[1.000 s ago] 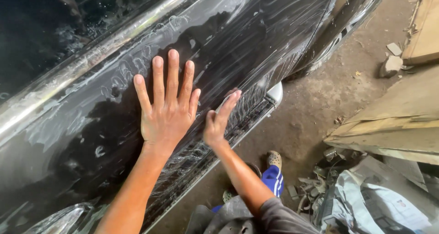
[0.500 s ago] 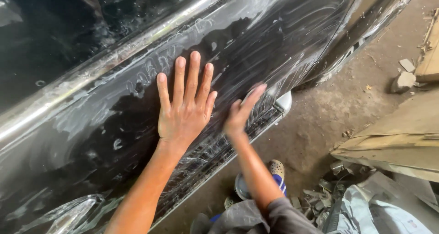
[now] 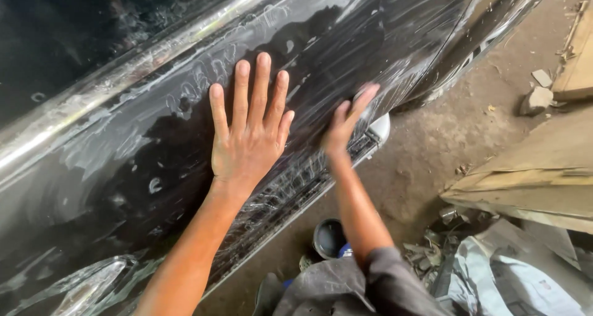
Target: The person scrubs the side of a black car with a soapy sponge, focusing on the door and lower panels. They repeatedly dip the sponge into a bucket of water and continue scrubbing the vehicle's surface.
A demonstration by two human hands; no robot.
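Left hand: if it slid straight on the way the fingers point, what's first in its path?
The left hand lies flat on the black car panel, fingers pointing up. Sliding on, it would probably first meet the shiny trim strip under the window; the smeared panel between looks free.

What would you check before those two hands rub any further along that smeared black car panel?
1. Left hand flat on the car panel, fingers spread: ok.
2. Right hand on the panel: cannot tell, it is blurred.
3. Anything held under the right palm: cannot tell.
4. Panel free of white smears: not ok.
5. Dirt floor beside the car free of rubble: not ok.
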